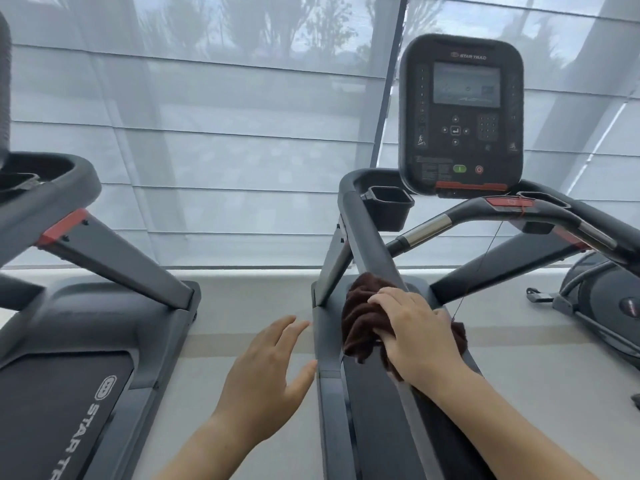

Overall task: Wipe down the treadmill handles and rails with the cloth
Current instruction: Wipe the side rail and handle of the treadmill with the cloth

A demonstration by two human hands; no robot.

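I am pressing a dark brown, bunched cloth (362,323) onto the grey side rail (374,247) with my right hand (415,336), fingers gripping it; my left hand (266,365) is hovering spread and empty beside the rail.

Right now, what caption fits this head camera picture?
Right hand presses a brown cloth on the treadmill rail; left hand hovers open.

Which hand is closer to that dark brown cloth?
Right. The right hand presses the cloth onto the treadmill rail; the left hand hovers open beside it, touching nothing.
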